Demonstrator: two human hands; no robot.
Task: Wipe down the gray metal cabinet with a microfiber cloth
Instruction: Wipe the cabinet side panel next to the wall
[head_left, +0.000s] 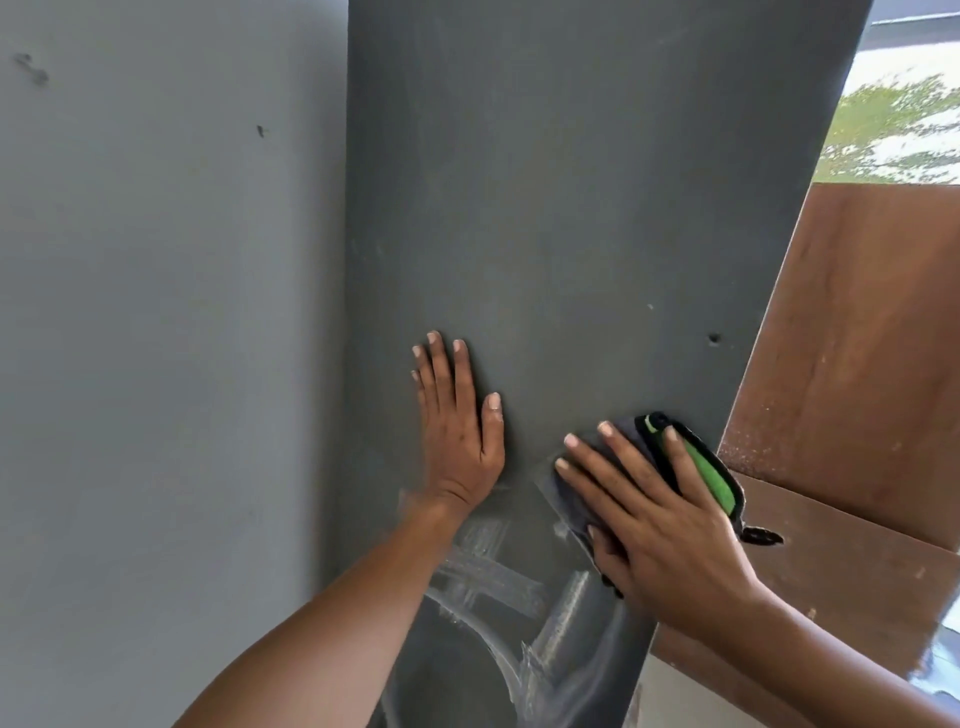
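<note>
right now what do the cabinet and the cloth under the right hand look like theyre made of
Cabinet: likely painted metal, a flat matte gray panel with chalky wipe streaks.
Cloth: soft fabric, gray and green with black stitched edging, bunched under the right hand; probably microfiber.

Gray metal cabinet: cut off by the top and bottom edges of the view; top, base and full height unseen; only one flat face visible. Lower part of that face partly hidden behind both forearms.

Microfiber cloth: mostly covered by the right hand; full shape and size not readable; only gray folds, a green strip and a black hem exposed near the cabinet's right edge.

Left hand: palm hidden, flat against the cabinet face.

Both arms: cut off by the bottom edge.

Outdoor ground, top right corner: blurred, overexposed, detail unreadable.
</note>
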